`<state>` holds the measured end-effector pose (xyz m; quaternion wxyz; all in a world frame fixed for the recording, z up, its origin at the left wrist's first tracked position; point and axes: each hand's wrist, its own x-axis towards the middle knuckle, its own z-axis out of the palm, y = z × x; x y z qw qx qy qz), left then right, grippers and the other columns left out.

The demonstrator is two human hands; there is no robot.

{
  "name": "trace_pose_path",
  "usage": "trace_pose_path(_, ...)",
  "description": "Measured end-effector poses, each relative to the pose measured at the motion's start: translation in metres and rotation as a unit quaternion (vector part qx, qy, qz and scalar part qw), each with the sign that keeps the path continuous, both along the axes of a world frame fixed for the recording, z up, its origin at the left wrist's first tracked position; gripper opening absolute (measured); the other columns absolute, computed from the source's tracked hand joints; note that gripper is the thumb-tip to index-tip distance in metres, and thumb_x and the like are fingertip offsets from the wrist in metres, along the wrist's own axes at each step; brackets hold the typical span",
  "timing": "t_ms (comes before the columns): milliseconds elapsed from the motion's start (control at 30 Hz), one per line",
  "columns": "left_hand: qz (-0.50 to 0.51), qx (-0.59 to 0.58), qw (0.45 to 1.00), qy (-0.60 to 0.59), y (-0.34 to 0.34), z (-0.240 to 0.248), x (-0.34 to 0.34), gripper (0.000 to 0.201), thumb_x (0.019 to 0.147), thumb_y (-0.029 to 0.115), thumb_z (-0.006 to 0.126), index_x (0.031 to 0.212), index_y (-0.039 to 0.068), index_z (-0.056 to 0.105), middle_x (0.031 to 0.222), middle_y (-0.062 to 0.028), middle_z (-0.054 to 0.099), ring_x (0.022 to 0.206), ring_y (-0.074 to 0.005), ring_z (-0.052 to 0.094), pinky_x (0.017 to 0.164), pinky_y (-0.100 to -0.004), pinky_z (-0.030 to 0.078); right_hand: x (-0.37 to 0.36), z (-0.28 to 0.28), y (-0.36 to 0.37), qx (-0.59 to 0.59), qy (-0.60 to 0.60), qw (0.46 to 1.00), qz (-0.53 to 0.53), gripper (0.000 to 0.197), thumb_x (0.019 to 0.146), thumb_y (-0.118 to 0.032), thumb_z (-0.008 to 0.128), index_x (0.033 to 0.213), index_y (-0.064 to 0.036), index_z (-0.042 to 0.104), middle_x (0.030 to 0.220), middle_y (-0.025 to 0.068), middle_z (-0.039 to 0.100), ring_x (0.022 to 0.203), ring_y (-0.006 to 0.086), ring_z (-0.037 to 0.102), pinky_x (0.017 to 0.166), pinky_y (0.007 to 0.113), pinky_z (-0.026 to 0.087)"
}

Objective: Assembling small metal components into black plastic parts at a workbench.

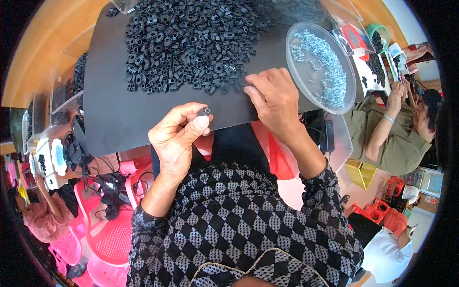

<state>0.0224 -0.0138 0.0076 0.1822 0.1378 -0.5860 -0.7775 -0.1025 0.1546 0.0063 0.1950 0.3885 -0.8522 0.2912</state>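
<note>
My left hand [176,136] pinches a small black plastic part [204,111] between thumb and fingers, over the near edge of the dark table. A light ring shows in the part's end. My right hand [275,98] is over the table by the pile's near right edge, its fingers bent and its thumb and index tips slightly apart. Nothing shows plainly between those tips. The big pile of small black plastic parts [186,48] spreads beyond both hands. Right of my right hand is a round clear tray [297,87] with many small metal springs [330,71].
Clear bins of black parts [67,88] stand along the left side. A co-worker in an olive top [394,136] sits at the right, near a green basket [382,34]. Pink chairs [107,234] and tangled black cables [103,184] are at the lower left.
</note>
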Motion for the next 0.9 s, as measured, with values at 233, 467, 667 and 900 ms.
trace_pose_path(233, -0.002, -0.002, 1.0, -0.007, 0.0, 0.0, 0.001, 0.019, 0.079, 0.002, 0.069, 0.095, -0.006, 0.064, 0.082, -0.0118, 0.066, 0.069, -0.016, 0.063, 0.061, -0.0246, 0.052, -0.004, -0.003, 0.0, 0.043, 0.026, 0.999, 0.009, 0.018, 0.065, -0.007, 0.072, 0.08, -0.007, 0.062, 0.078, 0.0077, 0.052, 0.076, 0.027, 0.05, 0.066, 0.039, 0.041)
trace_pose_path(467, -0.003, -0.017, 1.0, -0.02, 0.001, 0.004, 0.0, 0.018, 0.079, 0.002, 0.069, 0.095, -0.006, 0.064, 0.081, -0.0112, 0.066, 0.068, -0.0149, 0.062, 0.061, -0.0242, 0.052, -0.003, 0.0, 0.007, 0.046, 0.005, 0.999, -0.005, 0.016, 0.068, -0.009, 0.071, 0.079, -0.0062, 0.06, 0.077, 0.0085, 0.051, 0.076, 0.0281, 0.049, 0.066, 0.039, 0.041)
trace_pose_path(667, -0.009, -0.023, 0.999, -0.031, 0.001, 0.004, -0.001, 0.018, 0.08, 0.002, 0.068, 0.095, -0.005, 0.064, 0.082, -0.0114, 0.066, 0.068, -0.0144, 0.062, 0.06, -0.0239, 0.051, -0.002, 0.009, 0.007, 0.044, 0.002, 0.999, 0.002, 0.016, 0.068, -0.009, 0.071, 0.079, -0.006, 0.06, 0.077, 0.0086, 0.052, 0.077, 0.0278, 0.049, 0.066, 0.039, 0.04)
trace_pose_path(900, -0.002, -0.022, 0.999, -0.024, 0.005, 0.002, -0.003, 0.017, 0.08, 0.001, 0.068, 0.095, -0.005, 0.064, 0.081, -0.0117, 0.066, 0.066, -0.0141, 0.061, 0.06, -0.0234, 0.051, -0.007, 0.006, 0.004, 0.097, 0.042, 0.994, 0.029, 0.016, 0.067, -0.011, 0.071, 0.075, -0.0059, 0.058, 0.077, 0.0087, 0.052, 0.078, 0.0284, 0.05, 0.066, 0.039, 0.04)
